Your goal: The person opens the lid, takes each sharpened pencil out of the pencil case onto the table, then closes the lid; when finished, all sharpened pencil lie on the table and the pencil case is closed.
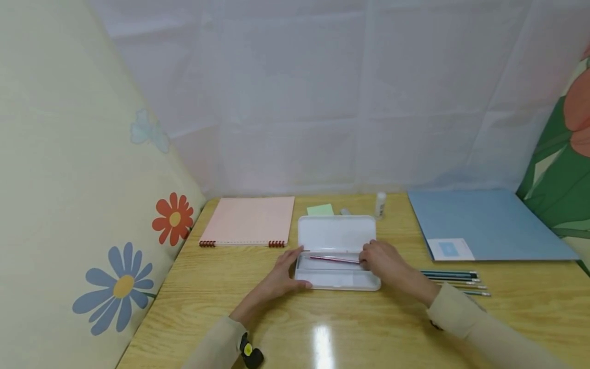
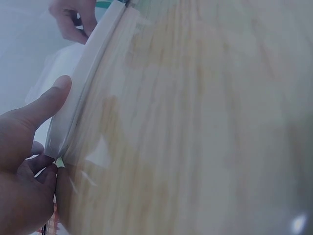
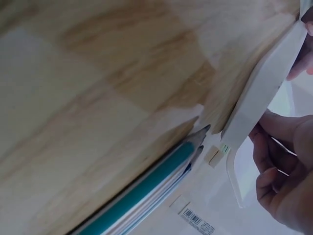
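Observation:
A white pencil case lies open at the middle of the wooden table, its lid folded back. A red pencil lies lengthwise in its tray. My left hand grips the case's left end, with the thumb lying along the front wall. My right hand is at the case's right end and pinches the red pencil's tip there. In the right wrist view the fingers curl behind the case's end wall.
Several teal pencils lie on the table just right of the case. A pink spiral notebook sits at the back left and a blue folder at the back right. A green note and a small white bottle stand behind the lid.

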The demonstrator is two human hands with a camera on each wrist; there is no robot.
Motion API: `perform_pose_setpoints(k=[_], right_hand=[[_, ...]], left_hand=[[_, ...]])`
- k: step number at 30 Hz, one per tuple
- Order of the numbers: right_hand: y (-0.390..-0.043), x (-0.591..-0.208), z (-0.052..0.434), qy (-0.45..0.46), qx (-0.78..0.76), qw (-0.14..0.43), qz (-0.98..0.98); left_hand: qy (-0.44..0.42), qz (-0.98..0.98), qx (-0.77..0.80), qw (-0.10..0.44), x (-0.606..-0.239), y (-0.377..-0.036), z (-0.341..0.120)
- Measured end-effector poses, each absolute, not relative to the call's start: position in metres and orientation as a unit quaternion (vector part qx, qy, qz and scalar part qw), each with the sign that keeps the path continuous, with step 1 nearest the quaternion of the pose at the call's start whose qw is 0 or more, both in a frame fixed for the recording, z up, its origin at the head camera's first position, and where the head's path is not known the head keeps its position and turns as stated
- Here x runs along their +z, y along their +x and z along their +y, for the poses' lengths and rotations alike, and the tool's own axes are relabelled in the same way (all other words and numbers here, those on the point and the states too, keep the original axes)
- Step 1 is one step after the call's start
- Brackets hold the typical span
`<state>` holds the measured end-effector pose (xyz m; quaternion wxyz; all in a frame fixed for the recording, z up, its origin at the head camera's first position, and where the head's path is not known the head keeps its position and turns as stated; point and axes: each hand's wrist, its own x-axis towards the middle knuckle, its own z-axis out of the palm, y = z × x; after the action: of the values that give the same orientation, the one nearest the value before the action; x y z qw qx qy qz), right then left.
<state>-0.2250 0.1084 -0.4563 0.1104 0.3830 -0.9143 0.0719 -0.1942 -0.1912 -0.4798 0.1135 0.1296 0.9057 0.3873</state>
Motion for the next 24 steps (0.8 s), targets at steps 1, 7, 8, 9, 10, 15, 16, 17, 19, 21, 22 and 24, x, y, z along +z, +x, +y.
perform_pose_setpoints(k=[1,7,8,9,10,15,16,17,19,21,22,24], right_hand=[[-0.224,-0.456,0.11,0.386,0.08,0.112,-0.912],[-0.22,-0.452,0.123,0.411,0.129,0.15,-0.89],[-0.22,-0.451,0.125,0.417,0.138,0.162,-0.883],[-0.219,-0.45,0.128,0.421,0.143,0.177,-0.878],[-0.219,-0.449,0.131,0.424,0.145,0.191,-0.873],[-0.216,-0.442,0.15,0.425,0.16,0.27,-0.849],[-0.215,-0.441,0.156,0.423,0.163,0.281,-0.846],[-0.215,-0.441,0.162,0.421,0.168,0.29,-0.843],[-0.213,-0.44,0.176,0.416,0.172,0.296,-0.842],[-0.21,-0.439,0.191,0.406,0.169,0.296,-0.848],[-0.209,-0.438,0.198,0.406,0.169,0.297,-0.848],[-0.206,-0.439,0.212,0.404,0.162,0.298,-0.85]], left_hand=[[0.128,0.906,0.387,0.115,-0.479,-0.194,-0.191],[0.131,0.905,0.389,0.114,-0.48,-0.193,-0.191],[0.131,0.905,0.389,0.113,-0.48,-0.193,-0.191],[0.129,0.904,0.39,0.115,-0.48,-0.192,-0.192],[0.128,0.904,0.392,0.115,-0.48,-0.192,-0.192],[0.128,0.903,0.394,0.116,-0.479,-0.193,-0.191],[0.13,0.902,0.394,0.116,-0.48,-0.193,-0.191],[0.132,0.902,0.395,0.116,-0.48,-0.193,-0.19],[0.133,0.901,0.396,0.115,-0.48,-0.193,-0.19],[0.134,0.901,0.397,0.113,-0.48,-0.194,-0.19],[0.134,0.901,0.397,0.113,-0.48,-0.194,-0.19],[0.134,0.901,0.396,0.112,-0.48,-0.195,-0.19]])
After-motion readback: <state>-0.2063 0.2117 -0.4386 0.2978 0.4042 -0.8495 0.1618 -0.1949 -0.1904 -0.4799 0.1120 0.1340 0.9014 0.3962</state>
